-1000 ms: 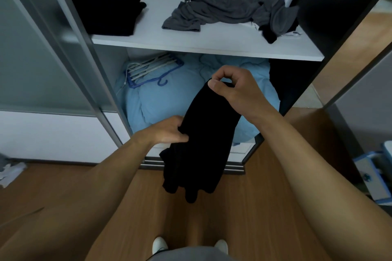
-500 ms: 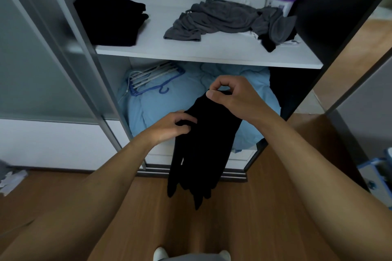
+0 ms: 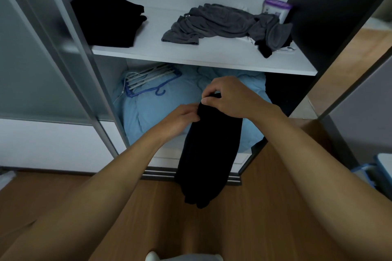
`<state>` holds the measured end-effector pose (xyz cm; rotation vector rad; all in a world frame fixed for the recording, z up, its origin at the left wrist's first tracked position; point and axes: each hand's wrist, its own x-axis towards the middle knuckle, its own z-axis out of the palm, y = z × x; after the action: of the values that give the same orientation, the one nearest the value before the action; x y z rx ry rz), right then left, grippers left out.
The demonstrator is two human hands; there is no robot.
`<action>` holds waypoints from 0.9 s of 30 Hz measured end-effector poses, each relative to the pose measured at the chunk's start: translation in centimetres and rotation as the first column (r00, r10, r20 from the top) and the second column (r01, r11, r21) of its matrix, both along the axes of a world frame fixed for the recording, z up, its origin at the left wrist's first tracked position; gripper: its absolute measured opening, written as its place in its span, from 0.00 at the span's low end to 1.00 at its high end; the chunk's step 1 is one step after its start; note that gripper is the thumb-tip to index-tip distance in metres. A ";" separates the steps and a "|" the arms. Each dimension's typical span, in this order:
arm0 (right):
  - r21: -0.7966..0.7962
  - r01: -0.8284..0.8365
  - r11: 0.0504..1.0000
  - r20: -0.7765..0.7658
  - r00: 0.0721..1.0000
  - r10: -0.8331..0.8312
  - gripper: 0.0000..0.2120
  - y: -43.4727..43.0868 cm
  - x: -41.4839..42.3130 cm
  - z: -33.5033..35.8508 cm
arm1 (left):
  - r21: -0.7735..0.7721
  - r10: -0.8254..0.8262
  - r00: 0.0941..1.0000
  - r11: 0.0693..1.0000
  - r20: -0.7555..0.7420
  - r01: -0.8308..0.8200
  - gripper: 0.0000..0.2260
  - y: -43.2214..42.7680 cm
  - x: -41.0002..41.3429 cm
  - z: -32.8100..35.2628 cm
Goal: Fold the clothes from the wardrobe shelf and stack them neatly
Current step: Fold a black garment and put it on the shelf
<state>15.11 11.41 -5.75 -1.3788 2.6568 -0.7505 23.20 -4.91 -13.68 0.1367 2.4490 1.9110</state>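
A black garment (image 3: 209,154) hangs down in front of the wardrobe, folded lengthwise. My right hand (image 3: 229,96) pinches its top edge. My left hand (image 3: 180,119) grips the same top edge just to the left, the two hands nearly touching. On the white shelf (image 3: 212,55) above, a folded black stack (image 3: 108,19) lies at the left. A crumpled grey garment (image 3: 224,24) sprawls across the shelf's right half, with a small black piece (image 3: 265,50) at its end.
A purple-lidded tub (image 3: 276,10) stands at the shelf's back right. Below the shelf, a light blue duvet (image 3: 157,110) fills the compartment with hangers (image 3: 148,80) on it. A frosted sliding door (image 3: 38,59) is at the left. A blue object (image 3: 379,167) sits at the right on the wooden floor.
My left hand has slid up the garment from its middle to the top edge beside my right hand. The garment now hangs straighter and narrower.
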 end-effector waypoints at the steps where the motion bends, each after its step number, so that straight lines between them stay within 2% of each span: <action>1: 0.027 -0.008 1.000 -0.002 1.000 0.008 0.07 -0.1 -0.1 0.1 | 0.038 -0.006 1.000 0.999 0.001 0.006 0.12 0.2 -0.1 0.3; 3: 0.078 -0.021 0.997 0.000 1.000 0.021 0.08 -0.2 -0.2 0.3 | 0.052 -0.023 1.000 0.998 -0.007 0.024 0.07 0.4 -0.3 0.4; 5: 0.127 -0.029 0.991 0.006 1.000 0.029 0.07 -0.2 -0.3 0.5 | 0.014 -0.037 0.999 0.999 -0.016 0.037 0.06 0.4 -0.4 0.1; 8: 0.208 -0.055 0.977 0.031 0.998 0.050 0.06 -0.1 -0.5 0.5 | -0.108 -0.050 0.998 0.993 -0.032 0.046 0.10 0.3 -0.7 -0.9; 10: 0.246 -0.071 0.967 0.034 0.997 0.064 0.06 -0.1 -0.4 0.3 | -0.182 -0.085 0.996 0.980 -0.022 0.080 0.05 0.2 -0.7 -1.3; 12: 0.240 -0.071 0.968 0.031 0.997 0.065 0.06 -0.1 -0.2 0.2 | -0.220 -0.103 0.995 0.970 -0.008 0.099 0.04 0.2 -0.5 -1.7; 14: 0.210 -0.063 0.976 0.020 0.998 0.060 0.06 0.0 0.0 0.3 | -0.266 -0.091 0.996 0.959 0.024 0.094 0.09 0.1 -0.5 -2.4; 19: 0.141 -0.044 0.989 0.014 0.999 0.042 0.08 -0.3 0.6 0.7 | -0.392 0.030 0.988 0.919 0.153 0.033 0.15 0.2 -1.2 -5.1; 22: 0.103 -0.039 0.994 0.028 0.999 0.036 0.08 -0.4 1.0 0.8 | -0.475 0.056 0.975 0.878 0.217 0.055 0.17 -0.1 -1.0 -6.3; 24: 0.088 -0.032 0.996 0.040 0.999 0.029 0.08 -0.2 1.2 0.6 | -0.528 0.079 0.972 0.848 0.220 0.050 0.18 -0.5 -0.7 -6.8; 27: 0.101 -0.028 0.994 0.069 0.997 0.021 0.07 0.5 1.3 0.1 | -0.607 0.187 0.970 0.793 0.159 -0.053 0.16 -1.7 -0.2 -7.2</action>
<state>16.37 11.92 -5.66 -1.3329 2.5829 -0.6374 22.95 -6.62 -20.91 -0.2371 2.8110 1.0068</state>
